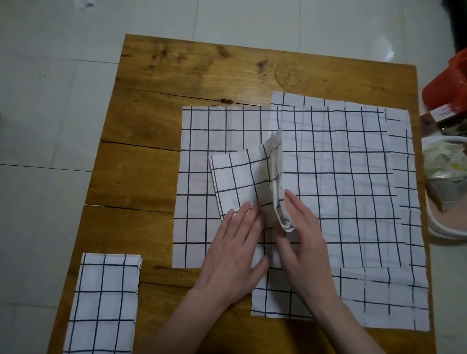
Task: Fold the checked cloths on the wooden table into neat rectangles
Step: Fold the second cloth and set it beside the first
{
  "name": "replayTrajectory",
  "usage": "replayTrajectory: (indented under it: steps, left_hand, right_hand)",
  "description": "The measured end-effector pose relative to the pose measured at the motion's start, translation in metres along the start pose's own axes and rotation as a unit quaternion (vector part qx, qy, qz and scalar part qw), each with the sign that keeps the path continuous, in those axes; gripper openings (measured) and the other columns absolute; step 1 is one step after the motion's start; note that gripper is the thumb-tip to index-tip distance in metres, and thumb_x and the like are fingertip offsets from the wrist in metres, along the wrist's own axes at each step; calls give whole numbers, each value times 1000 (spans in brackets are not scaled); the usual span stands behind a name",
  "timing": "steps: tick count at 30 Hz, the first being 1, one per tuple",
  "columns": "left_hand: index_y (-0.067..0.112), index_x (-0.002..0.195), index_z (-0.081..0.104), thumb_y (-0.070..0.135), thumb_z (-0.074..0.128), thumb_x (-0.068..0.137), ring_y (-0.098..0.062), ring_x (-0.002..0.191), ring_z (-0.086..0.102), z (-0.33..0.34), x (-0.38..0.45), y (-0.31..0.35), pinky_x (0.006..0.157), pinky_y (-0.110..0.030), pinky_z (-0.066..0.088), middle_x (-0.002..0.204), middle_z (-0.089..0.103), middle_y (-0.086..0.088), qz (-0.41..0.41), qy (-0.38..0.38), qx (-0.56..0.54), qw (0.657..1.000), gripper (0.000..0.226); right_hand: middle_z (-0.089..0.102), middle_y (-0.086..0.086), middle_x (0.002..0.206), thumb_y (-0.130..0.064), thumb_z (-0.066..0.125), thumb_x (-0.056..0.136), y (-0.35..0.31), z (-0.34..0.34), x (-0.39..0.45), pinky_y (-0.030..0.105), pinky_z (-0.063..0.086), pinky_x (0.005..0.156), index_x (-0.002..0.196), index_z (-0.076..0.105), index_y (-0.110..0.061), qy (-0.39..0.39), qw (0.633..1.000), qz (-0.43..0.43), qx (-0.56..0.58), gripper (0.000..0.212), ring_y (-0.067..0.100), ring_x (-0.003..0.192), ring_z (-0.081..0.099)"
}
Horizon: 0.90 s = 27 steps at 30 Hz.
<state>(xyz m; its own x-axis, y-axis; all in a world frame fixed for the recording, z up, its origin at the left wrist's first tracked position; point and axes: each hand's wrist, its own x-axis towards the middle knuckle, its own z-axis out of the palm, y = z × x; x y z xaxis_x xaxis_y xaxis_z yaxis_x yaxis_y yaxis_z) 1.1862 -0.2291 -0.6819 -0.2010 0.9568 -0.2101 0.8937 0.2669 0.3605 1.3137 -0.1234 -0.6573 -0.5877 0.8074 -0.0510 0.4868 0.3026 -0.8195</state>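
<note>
A partly folded white cloth with dark checks (240, 176) lies in the middle of the wooden table (151, 132), on top of several flat checked cloths (341, 178). Its right half stands up as a flap. My left hand (232, 253) presses flat on the cloth's near left part. With straight fingers, my right hand (300, 235) holds up the raised flap at its near end; the thumb lies beneath it. A folded checked rectangle (102, 308) rests at the table's near left corner.
A white basin (440, 228) holding crumpled packets stands on the floor off the table's right edge. Behind it are a red container (451, 84) and a small jar (447, 119). White floor tiles surround the table.
</note>
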Motion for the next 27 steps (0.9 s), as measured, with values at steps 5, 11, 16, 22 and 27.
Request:
replayTrajectory:
  steps: [5, 11, 16, 22, 27]
  left_hand:
    - [7, 160, 33, 48, 50, 98, -20, 160, 16, -6, -10, -14, 129, -45, 17, 167, 33, -9, -64, 66, -40, 995, 76]
    - [6, 158, 32, 34, 61, 97, -20, 157, 24, -6, -23, -24, 125, -49, 30, 163, 38, -10, -119, 129, -98, 980, 73]
    - [6, 158, 29, 19, 72, 90, -23, 155, 28, -4, -27, -23, 121, -51, 37, 162, 38, -12, -144, 147, -101, 973, 82]
    - [11, 163, 19, 19, 65, 95, -20, 157, 23, -2, -24, -20, 126, -48, 29, 166, 32, -8, -145, 133, -88, 976, 82]
    - [21, 164, 22, 8, 62, 90, -26, 156, 27, 0, -19, -23, 124, -50, 32, 166, 31, -11, -118, 106, -56, 986, 85]
  right_hand:
    - [39, 4, 166, -15, 48, 100, 0, 18, 1, 35, 34, 124, 158, 44, -11, -30, 988, -88, -122, 59, 18, 154, 36]
    - [41, 8, 165, -23, 44, 105, -1, 38, 6, 46, 40, 120, 157, 45, -9, -54, 962, -142, -227, 53, 25, 155, 35]
    - [40, 7, 166, -27, 41, 105, -2, 44, 7, 47, 34, 121, 157, 46, -13, -80, 931, -153, -320, 53, 24, 155, 35]
    - [37, 3, 167, -43, 47, 106, 1, 45, 4, 50, 24, 126, 158, 44, -18, -110, 923, -148, -337, 58, 22, 157, 29]
    - [30, 2, 170, -37, 41, 109, 3, 41, 9, 43, 22, 129, 162, 36, -15, -185, 940, -140, -251, 57, 15, 160, 18]
